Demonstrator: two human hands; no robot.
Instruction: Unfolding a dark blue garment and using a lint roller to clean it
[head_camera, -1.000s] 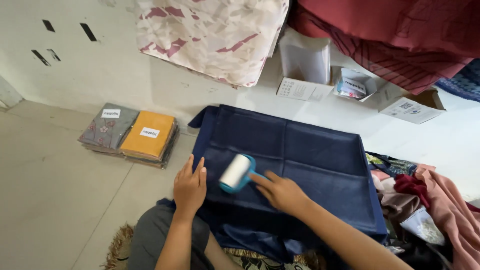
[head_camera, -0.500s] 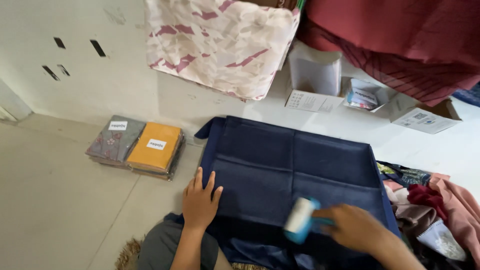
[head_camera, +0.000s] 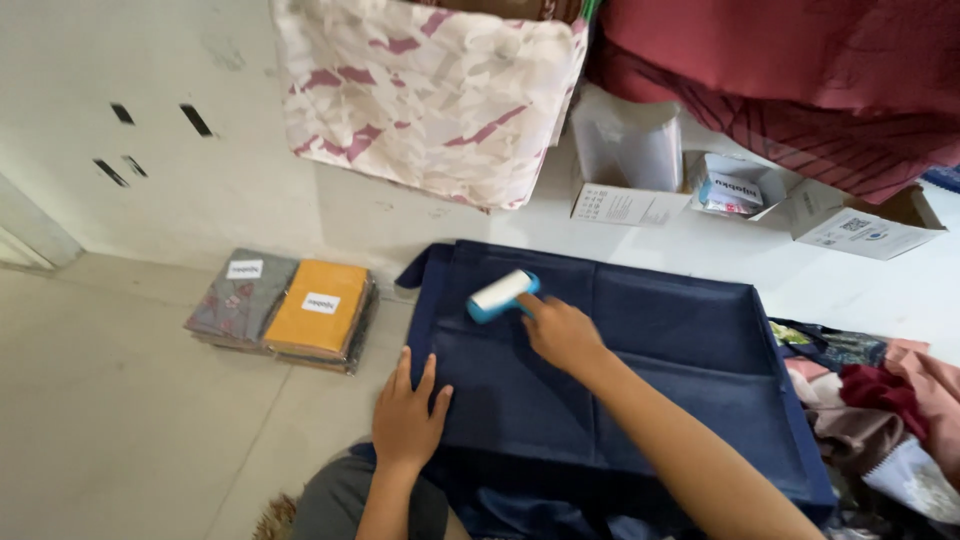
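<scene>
Wrapped around the teal handle of a lint roller (head_camera: 502, 295), my right hand (head_camera: 560, 333) holds it with the fingers curled closed, the white roll lying against the navy blue cloth (head_camera: 640, 340) near its far edge. My right forearm stretches across the middle of that cloth from the lower right. My left hand (head_camera: 408, 420) lies flat with its fingers spread a little, palm down on the cloth's near left corner, holding nothing, well apart from the roller.

Spread smooth on the pale floor (head_camera: 120, 420), the cloth shows fold creases crossing at its centre. To its left, just off the edge, sit two flat packets of folded fabric, one grey with flowers (head_camera: 238, 297) and one mustard yellow (head_camera: 318, 315), touching side by side, each with a small white label. Beyond the far edge hangs a cream cloth with pink streaks (head_camera: 430, 90), and beside it stand open white cardboard boxes (head_camera: 640, 170). Dark red fabric (head_camera: 800, 80) drapes above the boxes. A heap of mixed clothes (head_camera: 880, 400) lies just beside the cloth's right edge.
</scene>
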